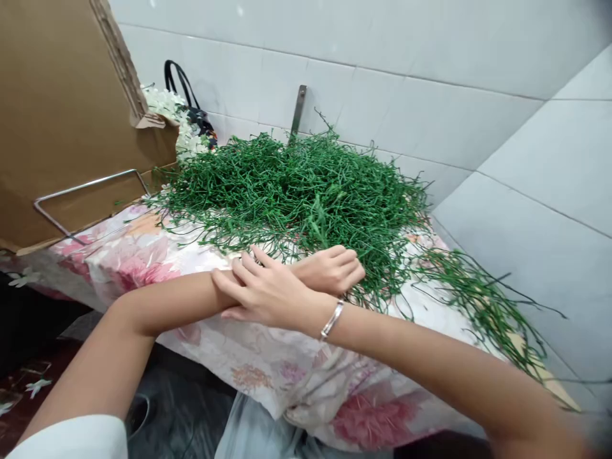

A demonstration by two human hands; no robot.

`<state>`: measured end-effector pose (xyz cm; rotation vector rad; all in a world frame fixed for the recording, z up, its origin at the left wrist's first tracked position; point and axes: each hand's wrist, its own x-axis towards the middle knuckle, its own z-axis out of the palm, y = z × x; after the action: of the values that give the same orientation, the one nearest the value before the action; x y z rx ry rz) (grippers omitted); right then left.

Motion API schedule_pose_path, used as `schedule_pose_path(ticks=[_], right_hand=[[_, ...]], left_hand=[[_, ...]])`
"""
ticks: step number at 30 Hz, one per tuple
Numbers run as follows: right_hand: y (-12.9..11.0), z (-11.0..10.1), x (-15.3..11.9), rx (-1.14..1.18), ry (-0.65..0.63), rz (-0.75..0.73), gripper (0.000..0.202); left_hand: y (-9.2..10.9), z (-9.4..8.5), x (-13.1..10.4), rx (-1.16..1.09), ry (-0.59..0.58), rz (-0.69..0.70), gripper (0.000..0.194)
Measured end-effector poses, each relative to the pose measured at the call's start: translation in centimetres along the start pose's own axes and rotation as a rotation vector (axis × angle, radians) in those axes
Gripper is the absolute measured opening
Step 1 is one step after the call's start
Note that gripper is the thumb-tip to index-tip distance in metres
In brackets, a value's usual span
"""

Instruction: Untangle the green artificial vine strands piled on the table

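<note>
Two hands: left hand (pixel 329 269), right hand (pixel 265 293); one green stem pile (pixel 306 191); one cardboard box (pixel 57 108); one black-handled bag (pixel 198 118); one bracelet (pixel 333 319).

You see wiry green stems (pixel 296 191) on a floral cloth (pixel 143 255), glossy white wall tiles (pixel 430 76), matt corrugated cardboard (pixel 57 95).

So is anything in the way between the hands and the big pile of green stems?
Nothing visible is. The left hand already rests at the near edge of the green stems on the flowered cloth. The right hand lies across the left wrist, so the left arm sits between it and the pile.
</note>
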<state>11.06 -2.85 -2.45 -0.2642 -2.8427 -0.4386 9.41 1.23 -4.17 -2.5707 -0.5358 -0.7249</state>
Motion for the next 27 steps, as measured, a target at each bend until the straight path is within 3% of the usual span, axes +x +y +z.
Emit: schedule_pose_path(ticks=[2, 5, 8, 10, 12, 14, 16, 17, 20, 23, 27], right_hand=[[0.1, 0.3, 0.1, -0.008, 0.011, 0.013, 0.057], [-1.3, -1.9, -1.0, 0.025, 0.130, 0.073, 0.055], [-6.3, -2.2, -4.5, 0.254, 0.120, 0.027, 0.032], [-11.1, 1.1, -7.8, 0.604, 0.039, 0.047, 0.027], [-15.6, 6.4, -11.6, 0.891, -0.095, 0.315, 0.019], [-18.8, 11.4, -15.4, 0.928, -0.196, 0.701, 0.012], [-20.4, 14.3, -19.0, 0.688, -0.073, 1.136, 0.015], [-20.8, 14.8, -20.4, 0.604, 0.013, 1.224, 0.028], [-20.6, 14.7, -23.2, 0.381, 0.088, 1.176, 0.049], [-19.9, 14.6, -24.6, 0.153, 0.132, 1.108, 0.056], [-18.4, 14.5, -26.6, 0.175, 0.162, 0.945, 0.064]], left_hand=[[0.0, 0.2, 0.2, 0.063, 0.018, 0.103, 0.024], [0.0, -0.1, 0.0, 0.141, 0.090, 0.156, 0.025], [0.1, -0.5, -0.4, 0.176, 0.099, 0.147, 0.021], [0.1, -0.7, -0.5, 0.179, 0.072, 0.140, 0.019], [0.2, -0.7, -0.6, 0.173, 0.056, 0.137, 0.018], [0.3, -0.7, -0.7, 0.167, 0.044, 0.144, 0.017], [0.5, -0.5, -0.8, 0.163, 0.036, 0.155, 0.017], [0.5, -0.5, -0.9, 0.161, 0.035, 0.158, 0.017], [0.6, -0.4, -1.0, 0.151, 0.035, 0.153, 0.016], [0.5, -0.4, -0.9, 0.155, 0.041, 0.146, 0.015], [0.5, -0.5, -0.8, 0.169, 0.056, 0.146, 0.015]])
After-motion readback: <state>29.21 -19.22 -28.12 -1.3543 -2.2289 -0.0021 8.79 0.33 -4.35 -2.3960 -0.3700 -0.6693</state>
